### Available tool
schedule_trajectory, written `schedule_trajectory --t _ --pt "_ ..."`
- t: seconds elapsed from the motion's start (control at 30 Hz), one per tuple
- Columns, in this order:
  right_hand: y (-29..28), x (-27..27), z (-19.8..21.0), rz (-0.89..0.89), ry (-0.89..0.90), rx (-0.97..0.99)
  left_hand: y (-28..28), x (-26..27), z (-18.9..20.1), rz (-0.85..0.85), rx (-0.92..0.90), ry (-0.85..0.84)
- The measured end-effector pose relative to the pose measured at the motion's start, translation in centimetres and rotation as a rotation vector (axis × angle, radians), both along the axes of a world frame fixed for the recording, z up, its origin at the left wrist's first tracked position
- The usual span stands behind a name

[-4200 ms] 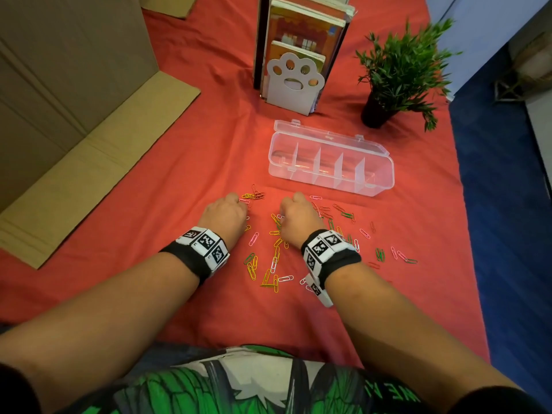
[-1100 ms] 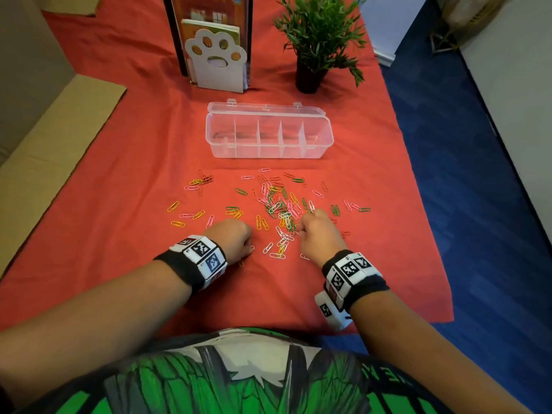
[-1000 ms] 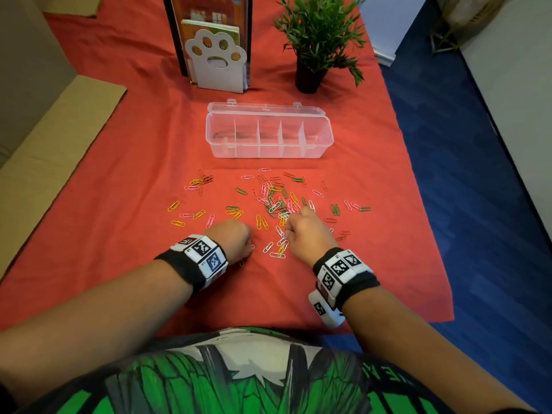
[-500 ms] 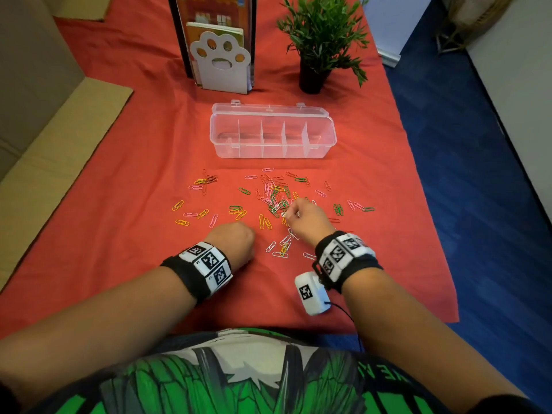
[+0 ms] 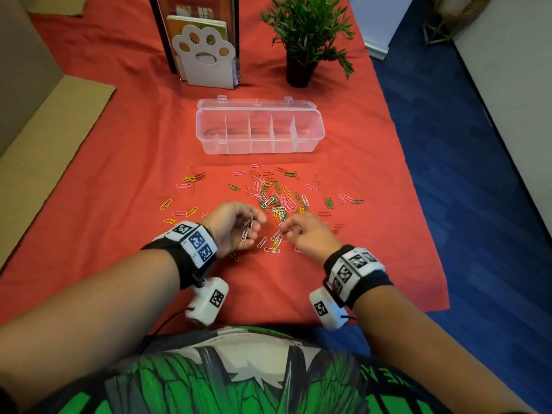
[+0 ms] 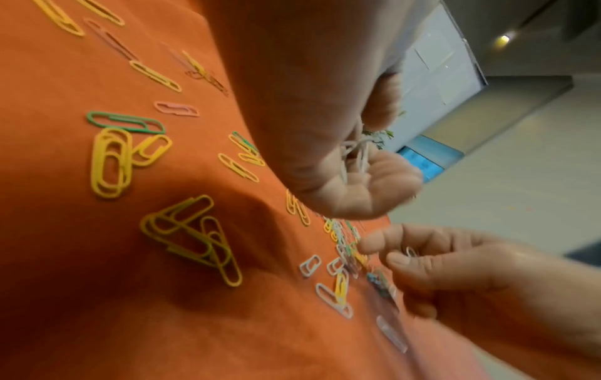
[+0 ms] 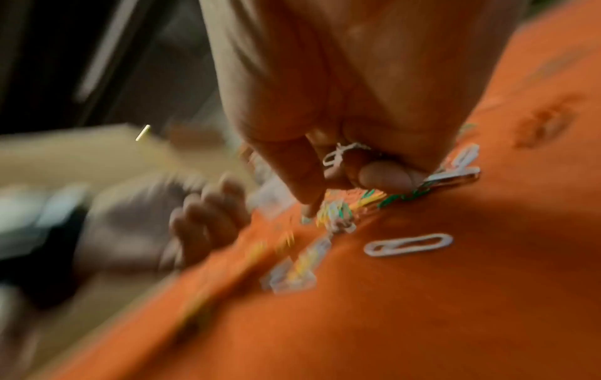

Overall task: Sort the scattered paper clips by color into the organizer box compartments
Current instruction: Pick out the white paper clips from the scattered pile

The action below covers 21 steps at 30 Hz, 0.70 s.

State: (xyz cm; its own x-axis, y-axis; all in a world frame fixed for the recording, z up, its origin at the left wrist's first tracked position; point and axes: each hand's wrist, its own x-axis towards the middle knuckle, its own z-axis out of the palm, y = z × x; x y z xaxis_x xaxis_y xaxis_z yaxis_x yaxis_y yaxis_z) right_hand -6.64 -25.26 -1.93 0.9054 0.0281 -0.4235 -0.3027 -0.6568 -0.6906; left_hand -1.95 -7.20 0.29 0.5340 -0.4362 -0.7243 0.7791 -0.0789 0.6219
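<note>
on the red cloth point(image 5: 119, 162) of the worktop, coloured clips point(image 5: 277, 198) lie scattered in front of the box point(image 5: 260, 127), thickest in a heap mid-cloth, with a few yellow and pink ones off to the left. box is clear plastic, lid open behind it, dividers showing, compartments look bare from the head view. left hand point(image 5: 236, 225) is raised just over the cloth, palm turned inward, fingers point(image 6: 383, 180) curled round a small bunch of white clips point(image 5: 247, 230); left wrist view shows the same bunch point(image 6: 356, 154) pinched between thumb and fingers. right hand point(image 5: 307, 234) sits just right of it, near the front edge of the heap, fingers point(image 7: 383, 177) bent and pinching one white clip point(image 7: 338, 154); the left wrist view shows that clip point(image 6: 411, 250) too, between thumb and forefinger. hands are close but apart. more white clips and a yellow one lie on the cloth between and below the hands. right wrist view is blurred. behind the box stand a paw bookend point(image 5: 206, 58) with books and a plant point(image 5: 301, 34). cardboard point(image 5: 44, 130) lies at the left edge of the cloth. both wrists wear bands point(image 5: 194, 243) with black and white markers.
</note>
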Motion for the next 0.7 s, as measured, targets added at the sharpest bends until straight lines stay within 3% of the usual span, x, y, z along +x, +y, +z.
schedule_trajectory --t 0.13,0.2,0.3,0.4,0.6,0.7 --pt "0.9 -0.6 -1.3 0.302 -0.173 -0.303 -1.0 -0.9 -3.0 -0.396 0.586 -0.645" --pt "1.2 -0.7 -1.7 0.321 -0.215 -0.377 -0.9 -1.5 -3.4 -0.572 0.746 -0.887" --pt "1.4 -0.4 -2.1 0.296 -0.231 -0.444 -1.0 -1.9 -3.8 -0.759 0.842 -1.076" --pt "0.8 0.3 -2.2 0.246 -0.191 -0.412 -0.7 -1.7 -4.0 -0.793 0.865 -1.109" --pt "-1.1 0.7 -0.7 -0.075 0.005 -0.033 0.7 -0.9 -3.7 -0.679 0.854 -1.036" --pt "-1.3 0.8 -0.3 -0.217 0.109 0.140 0.8 -0.4 -3.6 -0.562 0.744 -0.817"
